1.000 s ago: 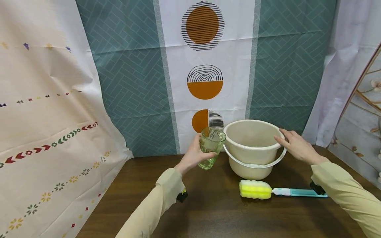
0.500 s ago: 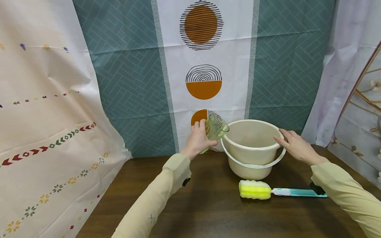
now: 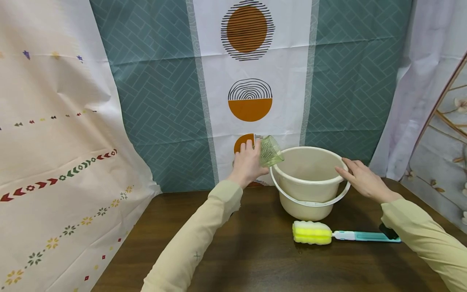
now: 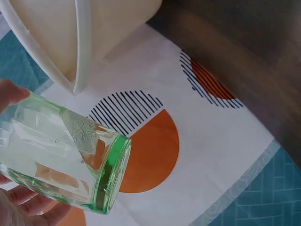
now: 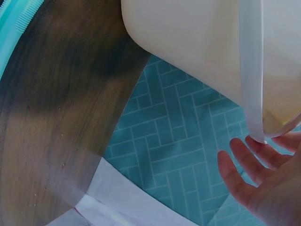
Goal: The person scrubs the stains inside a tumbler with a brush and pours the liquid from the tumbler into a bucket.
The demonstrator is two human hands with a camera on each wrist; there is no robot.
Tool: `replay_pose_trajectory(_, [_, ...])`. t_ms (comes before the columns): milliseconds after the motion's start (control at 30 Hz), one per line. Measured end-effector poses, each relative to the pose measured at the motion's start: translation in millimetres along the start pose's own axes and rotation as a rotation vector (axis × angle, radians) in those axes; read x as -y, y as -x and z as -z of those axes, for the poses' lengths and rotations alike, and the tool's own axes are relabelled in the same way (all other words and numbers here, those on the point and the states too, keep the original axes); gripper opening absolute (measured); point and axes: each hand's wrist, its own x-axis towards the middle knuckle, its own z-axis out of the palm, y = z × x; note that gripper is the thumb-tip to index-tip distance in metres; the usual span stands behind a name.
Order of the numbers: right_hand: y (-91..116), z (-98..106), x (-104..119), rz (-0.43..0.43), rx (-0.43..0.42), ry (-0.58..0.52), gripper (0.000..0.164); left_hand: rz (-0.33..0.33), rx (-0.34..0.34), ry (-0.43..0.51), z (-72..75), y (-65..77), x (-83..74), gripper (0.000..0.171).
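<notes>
A green ribbed drinking glass is held in my left hand, well above the table. It lies tipped over to the right, its mouth at the left rim of a cream bucket. The left wrist view shows the thick base of the glass pointing away from the bucket, fingers and thumb round its side. My right hand grips the bucket's right rim, the thumb over the inner edge. In the right wrist view its fingers are outside, by the end of the white handle.
In front of the bucket lies a bottle brush with a yellow and white sponge head and a teal handle, under the right forearm. The dark wooden table ends at a patterned cloth backdrop. Pale curtains hang at both sides.
My left hand has risen and moved right, tipping the glass from nearly upright to lying over toward the bucket. My right hand, the bucket and the brush have stayed put.
</notes>
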Motion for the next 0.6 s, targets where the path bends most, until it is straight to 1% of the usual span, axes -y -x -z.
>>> replay_pose_trajectory(200, [-0.3,-0.2,1.3,0.005,-0.001,-0.011,0.072,-0.031,0.011,-0.115,2.8,-8.1,-8.4,0.094])
replay_pose_trajectory(333, [0.3,-0.1,1.8,0.007,-0.002,-0.015,0.072,-0.081,-0.008,-0.196,4.1,-13.3,-12.7,0.093])
replay_pose_trajectory(467, [0.7,-0.1,1.2,0.011,-0.007,-0.015,0.072,-0.138,-0.04,-0.3,3.9,-16.9,-16.3,0.089])
replay_pose_trajectory(600, [1.5,-0.6,0.6,0.009,-0.003,-0.017,0.072,-0.197,-0.105,-0.379,2.1,-19.0,-18.8,0.077])
